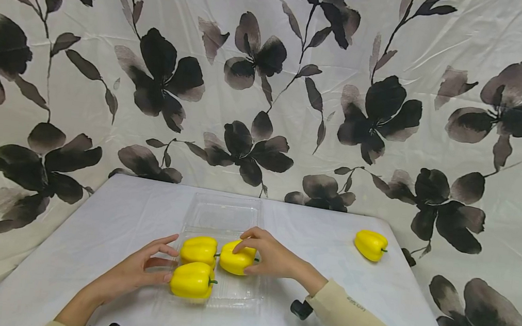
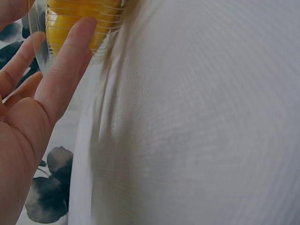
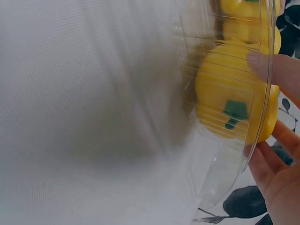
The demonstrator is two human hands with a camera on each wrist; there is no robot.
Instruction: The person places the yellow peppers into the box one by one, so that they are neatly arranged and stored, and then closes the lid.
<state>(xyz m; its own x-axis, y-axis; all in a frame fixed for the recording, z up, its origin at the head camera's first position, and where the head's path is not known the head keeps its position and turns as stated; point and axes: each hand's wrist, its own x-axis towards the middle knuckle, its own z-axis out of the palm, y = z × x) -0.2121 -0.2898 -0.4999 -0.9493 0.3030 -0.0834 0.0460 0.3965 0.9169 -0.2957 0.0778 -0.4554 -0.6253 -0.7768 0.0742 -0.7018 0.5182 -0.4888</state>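
A clear plastic clamshell box [image 1: 236, 288] lies unfolded on the table, its lid [image 1: 224, 215] laid back at the far side. Inside its left half are two yellow bell peppers, one at the back [image 1: 198, 248] and one in front [image 1: 191, 281]. My right hand [image 1: 276, 256] grips a third yellow bell pepper [image 1: 235, 261] at the box's back right; the right wrist view shows this pepper [image 3: 220, 89] through the ribbed wall, green stem toward the camera. With fingers extended, my left hand [image 1: 135, 268] touches the box's left side, a digit against the ribbed wall [image 2: 105, 35].
Another yellow bell pepper [image 1: 370, 245] lies at the right rear of the white-covered table [image 1: 315, 230]. A floral curtain [image 1: 312, 110] hangs behind the table. Black wrist devices show below both hands.
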